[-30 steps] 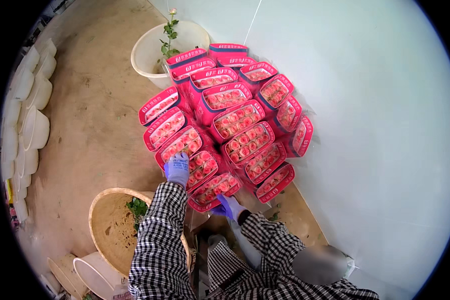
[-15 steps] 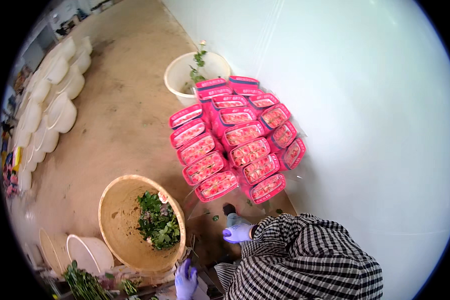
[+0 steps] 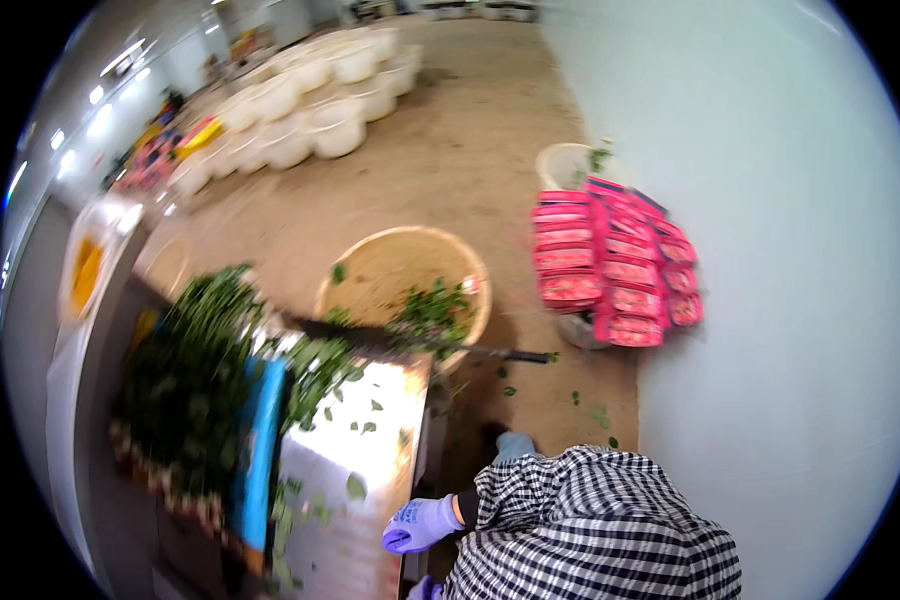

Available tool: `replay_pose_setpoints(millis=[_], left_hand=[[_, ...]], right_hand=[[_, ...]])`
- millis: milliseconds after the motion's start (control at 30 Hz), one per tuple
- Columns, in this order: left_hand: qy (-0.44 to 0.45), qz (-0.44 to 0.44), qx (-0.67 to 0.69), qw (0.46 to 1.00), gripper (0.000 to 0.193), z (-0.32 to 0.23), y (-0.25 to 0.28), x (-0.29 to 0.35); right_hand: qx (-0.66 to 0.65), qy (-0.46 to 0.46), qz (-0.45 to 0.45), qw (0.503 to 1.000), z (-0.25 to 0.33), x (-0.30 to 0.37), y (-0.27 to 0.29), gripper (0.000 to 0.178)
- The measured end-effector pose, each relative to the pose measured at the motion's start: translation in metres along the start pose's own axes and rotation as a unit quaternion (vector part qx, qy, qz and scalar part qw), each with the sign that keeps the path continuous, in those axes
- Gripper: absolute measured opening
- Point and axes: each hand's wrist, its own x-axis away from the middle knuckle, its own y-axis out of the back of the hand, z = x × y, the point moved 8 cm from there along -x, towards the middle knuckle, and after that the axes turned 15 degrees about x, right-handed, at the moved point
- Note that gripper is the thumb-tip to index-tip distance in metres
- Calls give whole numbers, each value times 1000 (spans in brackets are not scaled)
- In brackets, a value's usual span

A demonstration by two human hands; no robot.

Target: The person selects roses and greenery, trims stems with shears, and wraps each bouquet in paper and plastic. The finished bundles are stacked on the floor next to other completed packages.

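My right hand (image 3: 420, 525), in a purple glove, hovers by the near right edge of a shiny metal-topped table (image 3: 355, 470). Its fingers are drawn together and I see nothing in them. Only a bit of my left hand (image 3: 425, 590), gloved in purple too, shows at the lower edge; its fingers are hidden. Loose green leaves (image 3: 356, 487) lie scattered on the metal. A long dark bar with a black grip (image 3: 525, 356) reaches across the table's far end. Leafy stems (image 3: 190, 380) are heaped left of a blue strip (image 3: 260, 440), with pale blooms at their near end.
Beyond the table stands a large tan tub (image 3: 400, 240) with cut greenery inside. Pink-wrapped rose bunches (image 3: 620, 265) crowd together by the pale wall (image 3: 770, 300), before a white tub (image 3: 565, 165). Rows of white tubs (image 3: 300, 130) fill the far left. Leaves dot the floor.
The view has swung left, so the pink bunches and tubs sit farther right and the metal table is in sight. My left hand has slipped mostly below the lower edge.
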Motion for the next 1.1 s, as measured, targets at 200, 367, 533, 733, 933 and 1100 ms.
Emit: replay_pose_setpoints(millis=[200, 367, 533, 733, 933, 1100], left_hand=[[-72, -191, 0, 979, 44, -4, 128, 83], [10, -323, 71, 944, 44, 50, 167, 184], [74, -401, 402, 820, 43, 85, 149, 274], [158, -504, 326, 784, 37, 148, 203, 407], [63, -561, 205, 800, 36, 229, 345, 462], [-63, -685, 209, 695, 36, 280, 479, 507]], right_hand=[[-32, 142, 120, 982, 138, -132, -52, 24], [-39, 243, 90, 965, 249, -254, -124, 31], [0, 377, 14, 926, 366, -386, -194, 46], [230, 267, 203, 914, 470, -484, -356, 66], [480, 143, -125, 856, 400, -516, -544, 55], [381, 285, 71, 877, 478, -514, -488, 17]])
